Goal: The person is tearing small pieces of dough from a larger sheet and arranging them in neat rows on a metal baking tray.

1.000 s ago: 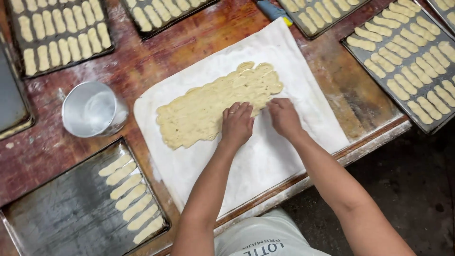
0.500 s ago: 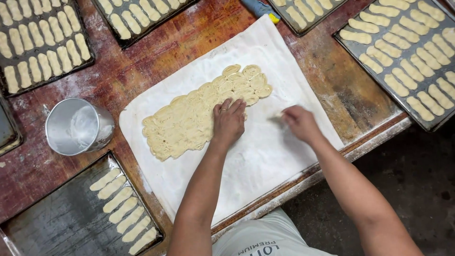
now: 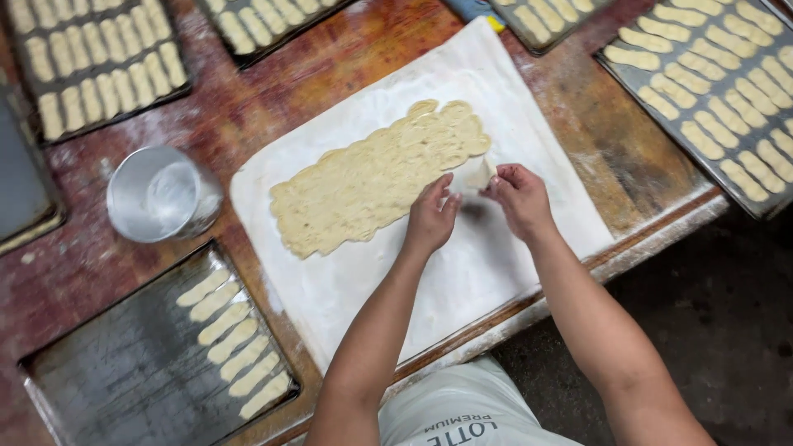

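Floured cloth (one dough sheet); two hands pinch one piece.

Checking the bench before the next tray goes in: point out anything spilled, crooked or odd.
Nothing is spilled or broken. Flour dusts the wooden table, and the near tray holds only one short row of dough sticks. Both hands, left hand and right hand, pinch a small dough piece.
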